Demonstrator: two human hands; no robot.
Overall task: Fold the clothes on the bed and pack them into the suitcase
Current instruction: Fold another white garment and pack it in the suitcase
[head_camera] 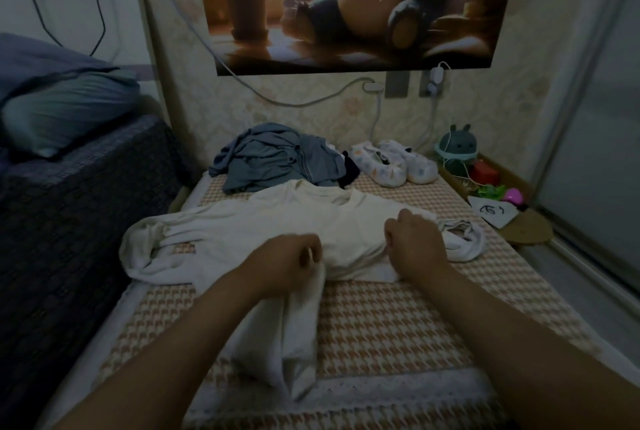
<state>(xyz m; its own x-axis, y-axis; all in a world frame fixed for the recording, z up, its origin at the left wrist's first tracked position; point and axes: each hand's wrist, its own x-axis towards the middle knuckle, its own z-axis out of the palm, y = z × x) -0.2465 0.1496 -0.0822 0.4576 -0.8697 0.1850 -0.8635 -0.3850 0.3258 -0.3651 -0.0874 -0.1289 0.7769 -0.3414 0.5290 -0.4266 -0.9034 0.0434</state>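
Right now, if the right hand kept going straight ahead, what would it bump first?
The right hand grips the cream long-sleeved shirt; beyond it, probably the crumpled blue-grey clothes pile, though depth is unclear.

The room is dim and the whole view underexposed, with a grey, flat cast; the white shirt [277, 221] is the palest patch; the wall poster [346, 6] looks soft and out of focus; motion blur smears the left hand [285, 259]; wide-angle distortion bows the door frame [578, 83] at the right edge; the left side and corners sink into shadow.
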